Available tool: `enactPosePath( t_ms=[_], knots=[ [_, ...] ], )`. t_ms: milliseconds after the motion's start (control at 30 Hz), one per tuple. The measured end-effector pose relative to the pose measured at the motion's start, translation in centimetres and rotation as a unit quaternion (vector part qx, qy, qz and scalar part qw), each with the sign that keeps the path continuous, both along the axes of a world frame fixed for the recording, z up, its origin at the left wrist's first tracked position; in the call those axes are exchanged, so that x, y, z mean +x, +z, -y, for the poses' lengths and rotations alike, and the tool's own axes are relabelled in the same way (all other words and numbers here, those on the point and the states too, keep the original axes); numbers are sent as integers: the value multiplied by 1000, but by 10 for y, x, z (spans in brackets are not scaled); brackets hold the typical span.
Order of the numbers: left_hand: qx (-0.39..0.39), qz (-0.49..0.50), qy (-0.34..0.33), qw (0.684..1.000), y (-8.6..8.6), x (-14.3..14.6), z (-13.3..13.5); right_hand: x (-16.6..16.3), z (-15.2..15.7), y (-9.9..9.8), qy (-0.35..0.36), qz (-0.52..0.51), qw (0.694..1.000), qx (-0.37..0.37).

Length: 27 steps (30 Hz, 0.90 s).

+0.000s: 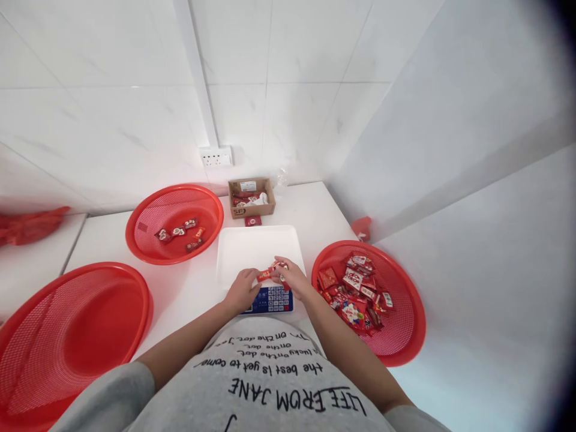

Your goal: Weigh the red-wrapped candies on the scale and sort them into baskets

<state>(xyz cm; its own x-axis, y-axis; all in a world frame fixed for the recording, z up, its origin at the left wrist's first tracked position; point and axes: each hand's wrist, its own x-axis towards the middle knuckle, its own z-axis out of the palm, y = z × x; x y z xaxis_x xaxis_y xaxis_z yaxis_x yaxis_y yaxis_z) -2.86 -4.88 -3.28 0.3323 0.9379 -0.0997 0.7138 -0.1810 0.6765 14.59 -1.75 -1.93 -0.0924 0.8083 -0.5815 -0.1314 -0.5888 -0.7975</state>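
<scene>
Over the near edge of a white weighing scale [256,246], my two hands are close together. My left hand [243,291] is closed, its fingertips pinching one end of a small red snack packet [264,275]. My right hand [293,278] has its fingers curled round red-and-white wrapped snacks [281,267], partly hidden by the fingers, at the red packet's other end. Below them is the scale's blue keypad [270,300]. To the right, a red mesh basket [411,312] holds many wrapped snacks [355,294].
A red basket [135,240] at back left holds several wrapped snacks [180,233]. Another red basket [135,288] stands at front left. Behind the scale are a cardboard box [252,210] with packets and a small red packet [252,221]. The wall carries a socket [216,157].
</scene>
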Motion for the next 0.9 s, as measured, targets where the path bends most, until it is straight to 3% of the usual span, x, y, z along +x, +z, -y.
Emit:
enactPosePath(
  t_ms=[100, 167, 300, 400, 500, 567, 700, 833, 900],
  knots=[
    [40, -74, -116, 990, -3, 4, -1, 12, 5, 5, 33, 88, 995, 24],
    [33, -115, -146, 982, -4, 7, -2, 16, 6, 7, 3, 122, 992, 21],
    [20, -132, -94, 987, -6, 2, -6, 14, 8, 10, -102, 51, 993, -14],
    [24, -125, -32, 991, -9, -8, -9, 5, 10, 12, -107, -81, 991, -12],
    [24, -114, 15, 993, -11, -14, -11, -3, 14, 13, -82, -120, 989, 12],
    [25, -93, 20, 995, -10, -12, -12, -2, 16, 11, -70, -80, 994, 31],
    [31, -60, -41, 997, -9, -1, -13, 25, 18, 1, -84, 72, 986, 127],
    [18, -93, -79, 992, -9, 7, -15, 80, 27, -14, -115, 257, 944, 173],
    [26, -112, -88, 989, -9, 9, -17, 108, 37, -23, -76, 382, 906, 167]
  ],
)
